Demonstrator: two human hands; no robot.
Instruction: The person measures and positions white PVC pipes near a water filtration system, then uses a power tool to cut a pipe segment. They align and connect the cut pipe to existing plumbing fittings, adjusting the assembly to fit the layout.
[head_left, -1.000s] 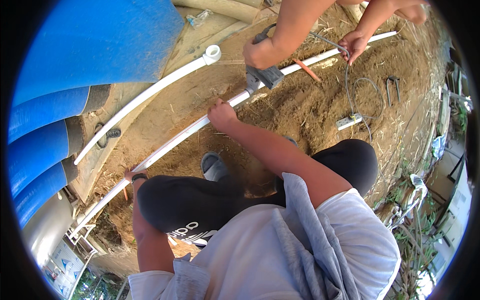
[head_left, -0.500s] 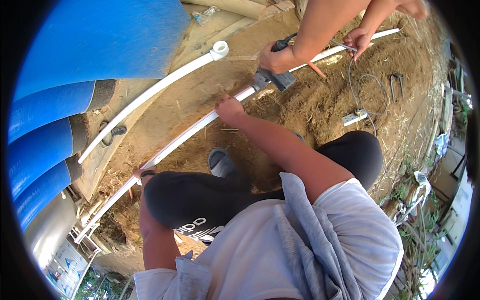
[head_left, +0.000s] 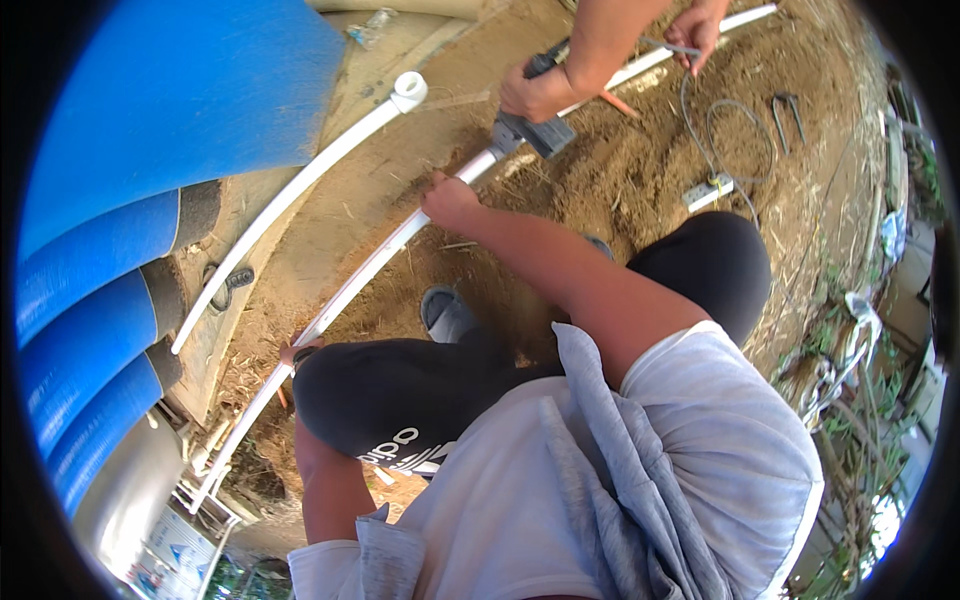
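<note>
A long white pipe runs diagonally over dry soil. My right hand grips it just below a grey and black power tool. My left hand grips the same pipe further down-left, partly hidden behind my left knee. A co-worker's hand holds the tool against the pipe, while their other hand holds a grey cord. Left of these lies a second white pipe with a ring-shaped fitting at its upper end.
Large blue rolls or sheets fill the left. A white power strip, coiled cable and a long-handled tool lie on the soil at right. An orange rod lies beside the pipe. Plants and clutter line the right edge.
The view has shifted a little, moving the upper scene higher in the picture. My hands still grip the pipe, and the co-worker's hand stays on the power tool.
</note>
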